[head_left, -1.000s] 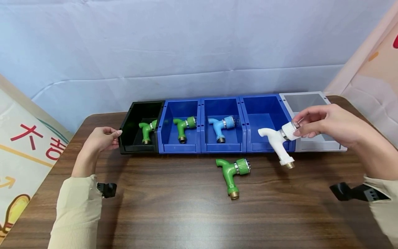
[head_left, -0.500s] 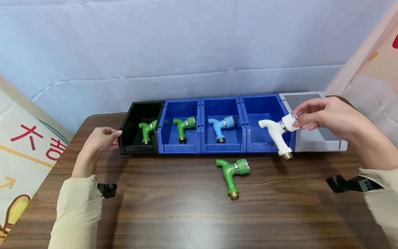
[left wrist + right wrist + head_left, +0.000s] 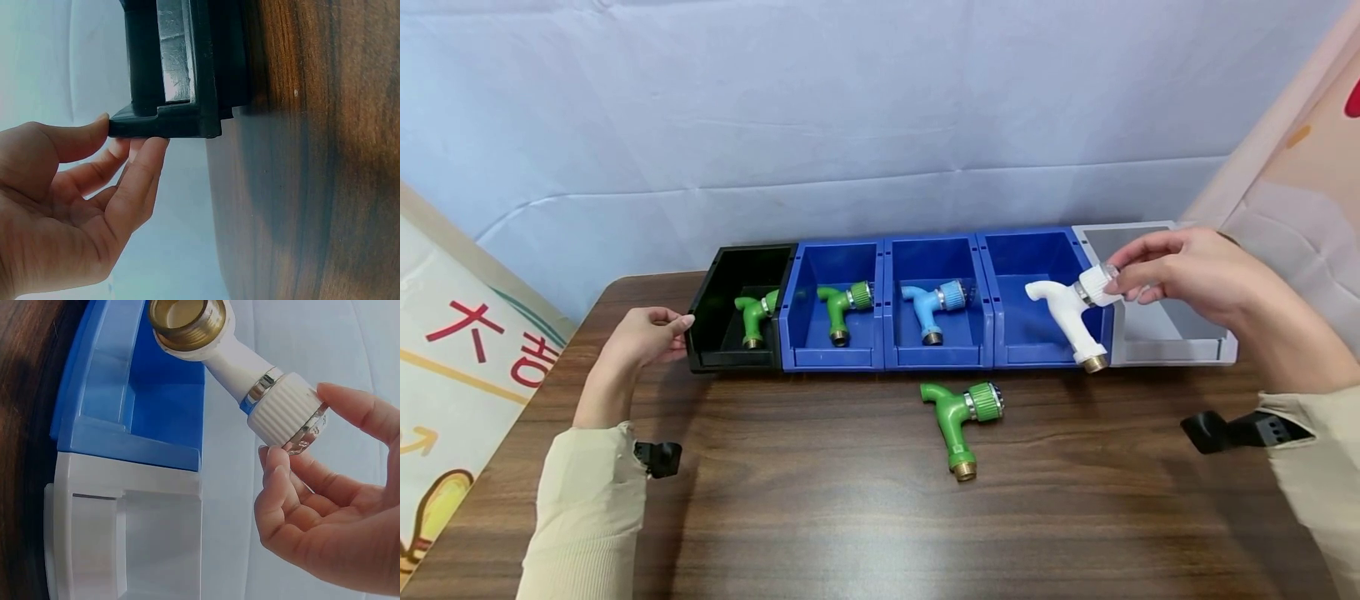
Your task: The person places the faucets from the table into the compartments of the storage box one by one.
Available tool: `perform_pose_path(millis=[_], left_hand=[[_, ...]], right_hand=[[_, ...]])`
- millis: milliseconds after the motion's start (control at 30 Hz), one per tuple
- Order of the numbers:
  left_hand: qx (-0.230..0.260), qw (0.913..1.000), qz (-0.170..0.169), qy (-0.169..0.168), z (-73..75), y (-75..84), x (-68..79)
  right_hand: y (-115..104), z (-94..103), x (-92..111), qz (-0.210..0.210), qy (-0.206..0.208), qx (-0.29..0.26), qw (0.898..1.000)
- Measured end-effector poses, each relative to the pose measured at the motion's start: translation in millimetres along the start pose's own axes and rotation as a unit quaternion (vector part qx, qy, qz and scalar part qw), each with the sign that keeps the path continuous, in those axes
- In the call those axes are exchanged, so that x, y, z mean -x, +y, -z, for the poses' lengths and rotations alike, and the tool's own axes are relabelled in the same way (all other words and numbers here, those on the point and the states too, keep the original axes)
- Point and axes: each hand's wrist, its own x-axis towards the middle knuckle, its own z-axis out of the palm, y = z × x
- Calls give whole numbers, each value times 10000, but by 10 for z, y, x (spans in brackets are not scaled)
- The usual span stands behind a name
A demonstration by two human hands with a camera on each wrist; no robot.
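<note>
A white tap (image 3: 1066,312) with a brass threaded end hangs over the front of the right-hand blue bin (image 3: 1033,333). My right hand (image 3: 1195,271) pinches its ribbed knob between thumb and fingers, as the right wrist view (image 3: 337,506) also shows. At the far left my left hand (image 3: 643,337) holds the outer side of the black bin (image 3: 700,333), thumb at the rim and fingertips against the wall (image 3: 169,128). One green tap (image 3: 955,425) lies on the table before the bins.
Beside the black bin, which holds a green tap (image 3: 751,321), one blue bin (image 3: 833,358) holds another green tap (image 3: 838,312), and a second (image 3: 938,358) a light blue tap (image 3: 928,312). A grey bin (image 3: 1172,354) ends the row. Behind hangs a pale cloth (image 3: 880,108).
My right hand has lifted the white tap slightly away from me, from in front of the bins to over the front edge of the right-hand blue bin. My left hand stays still.
</note>
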Motion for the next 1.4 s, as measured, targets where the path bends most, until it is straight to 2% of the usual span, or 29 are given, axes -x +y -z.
perform_pose_path(millis=[367,633,767,1133,1400], left_hand=[[-3,10000,-15,7,5,-11,-5],[-49,10000,-47,-22,14,-15,-10],[-15,10000,-39,-29,14,-13,-6],[5,10000,-18,-21,13,-16,4],[-40,10000,8,-33,9,-18,12]], right_hand=[[-14,29,-114,-97,70,-70,9999],[-71,58,-225,-101,144,-453,9988],[-116,53,-277,-211,243,-549,9980],[-231,3,-427,-467,142,-775,9958],[-223,-77,-525,-456,113,-392,9981]])
